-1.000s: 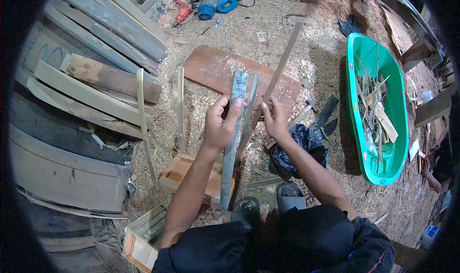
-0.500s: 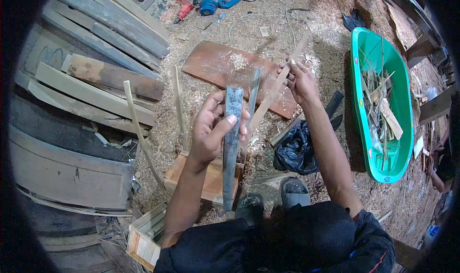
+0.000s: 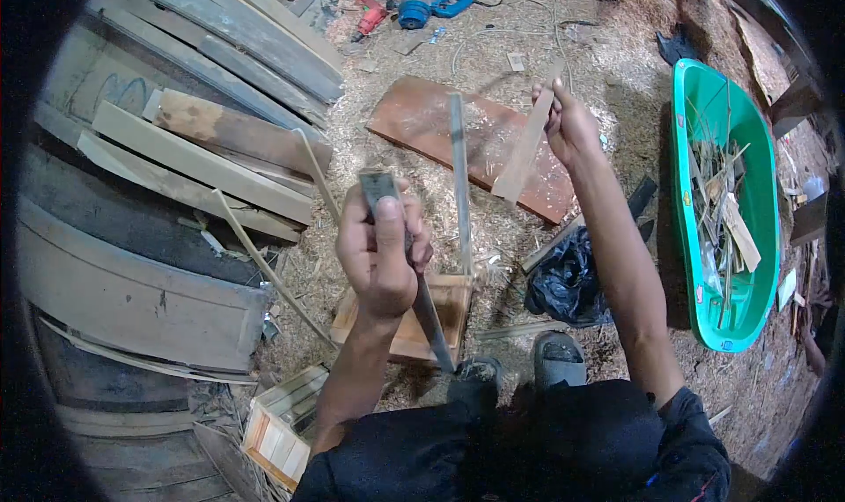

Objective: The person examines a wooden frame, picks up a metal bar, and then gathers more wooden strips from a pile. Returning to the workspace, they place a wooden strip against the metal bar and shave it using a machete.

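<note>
My left hand (image 3: 380,254) grips a long flat metal blade (image 3: 414,282) near its top, the blade slanting down toward a small wooden block (image 3: 414,321) on the ground. My right hand (image 3: 570,123) is raised to the right and holds a thin pale bamboo strip (image 3: 526,148) by its upper end, the strip hanging down and left over a reddish board (image 3: 480,141). A thin grey upright strip (image 3: 459,185) stands between the two hands, rising from the block.
A green plastic tub (image 3: 731,203) with bamboo scraps lies right. A black bag (image 3: 568,277) and dark knives lie by my sandalled feet (image 3: 554,361). Planks (image 3: 202,141) are stacked left, power tools (image 3: 414,4) lie far away, and a small crate (image 3: 277,427) sits near left. Sawdust covers the ground.
My right hand has pulled the bamboo strip up and away to the right, clear of the blade. My left hand has tilted the blade and shifted left.
</note>
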`<action>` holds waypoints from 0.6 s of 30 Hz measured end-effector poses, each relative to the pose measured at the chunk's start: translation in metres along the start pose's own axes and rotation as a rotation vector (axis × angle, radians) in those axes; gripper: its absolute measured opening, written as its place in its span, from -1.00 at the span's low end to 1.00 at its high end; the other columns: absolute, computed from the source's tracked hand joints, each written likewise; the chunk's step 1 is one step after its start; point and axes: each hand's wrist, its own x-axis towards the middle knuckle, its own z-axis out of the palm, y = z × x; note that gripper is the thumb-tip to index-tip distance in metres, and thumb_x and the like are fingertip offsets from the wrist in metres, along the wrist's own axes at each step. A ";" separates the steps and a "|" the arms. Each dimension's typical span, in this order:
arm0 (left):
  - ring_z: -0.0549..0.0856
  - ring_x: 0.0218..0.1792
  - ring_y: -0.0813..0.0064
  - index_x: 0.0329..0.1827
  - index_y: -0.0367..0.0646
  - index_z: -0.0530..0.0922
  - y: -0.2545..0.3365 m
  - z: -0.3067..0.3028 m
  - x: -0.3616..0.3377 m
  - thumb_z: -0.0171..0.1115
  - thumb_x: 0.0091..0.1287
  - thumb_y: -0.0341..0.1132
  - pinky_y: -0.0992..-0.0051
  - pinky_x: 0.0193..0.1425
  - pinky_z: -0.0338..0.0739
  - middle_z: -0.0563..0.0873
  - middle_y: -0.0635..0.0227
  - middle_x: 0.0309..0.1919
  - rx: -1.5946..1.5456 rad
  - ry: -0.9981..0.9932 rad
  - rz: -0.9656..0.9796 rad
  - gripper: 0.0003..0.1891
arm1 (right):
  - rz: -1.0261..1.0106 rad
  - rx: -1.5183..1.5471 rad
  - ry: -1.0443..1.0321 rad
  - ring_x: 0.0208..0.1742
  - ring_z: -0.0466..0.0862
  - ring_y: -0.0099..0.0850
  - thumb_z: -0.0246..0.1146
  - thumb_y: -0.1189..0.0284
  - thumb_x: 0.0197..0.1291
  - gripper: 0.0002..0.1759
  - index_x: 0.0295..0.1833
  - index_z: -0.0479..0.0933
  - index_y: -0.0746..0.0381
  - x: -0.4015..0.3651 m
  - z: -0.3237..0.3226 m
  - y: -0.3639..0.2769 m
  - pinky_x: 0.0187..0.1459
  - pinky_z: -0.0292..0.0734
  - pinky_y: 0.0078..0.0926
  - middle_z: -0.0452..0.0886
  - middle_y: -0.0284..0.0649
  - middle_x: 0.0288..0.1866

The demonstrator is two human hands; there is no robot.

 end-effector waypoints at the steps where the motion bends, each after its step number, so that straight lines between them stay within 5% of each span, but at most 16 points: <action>1: 0.37 -0.65 0.68 0.10 -0.21 0.37 0.003 -0.001 -0.001 -0.07 0.58 -0.17 0.63 -0.65 0.28 0.44 0.39 -0.46 0.013 0.030 0.049 -0.72 | -0.032 -0.001 0.017 -0.04 0.66 -0.34 0.03 0.30 0.52 -0.60 0.17 0.35 0.47 0.002 0.015 -0.005 -0.06 0.63 -0.45 0.62 0.01 0.02; 6: 0.39 -0.65 0.66 0.14 -0.15 0.35 -0.007 0.002 -0.016 0.04 0.55 -0.13 0.58 -0.65 0.34 0.53 0.34 -0.42 -0.155 0.104 0.268 -0.70 | -0.058 -0.060 -0.151 -0.13 0.67 -0.37 0.01 0.31 0.53 -0.62 0.14 0.39 0.45 -0.001 0.064 -0.024 -0.12 0.64 -0.44 0.63 -0.01 -0.01; 11: 0.53 -0.51 0.59 0.05 -0.15 0.29 -0.076 0.006 -0.023 0.07 0.53 -0.11 0.56 -0.49 0.49 0.57 0.24 -0.38 -0.007 -0.094 0.485 -0.69 | -0.038 -0.243 -0.250 -0.32 0.64 -0.46 0.00 0.34 0.52 -0.66 0.14 0.42 0.42 -0.031 0.074 -0.024 -0.34 0.61 -0.53 0.65 -0.15 -0.17; 18: 0.48 -0.54 0.55 -0.01 -0.19 0.25 -0.081 0.017 -0.034 0.02 0.54 -0.10 0.52 -0.46 0.46 0.52 0.21 -0.43 -0.035 -0.256 0.426 -0.68 | -0.083 -0.311 0.014 -0.48 0.54 -0.55 0.00 0.34 0.50 -0.68 0.11 0.46 0.38 -0.050 0.058 -0.026 -0.54 0.47 -0.63 0.58 -0.24 -0.26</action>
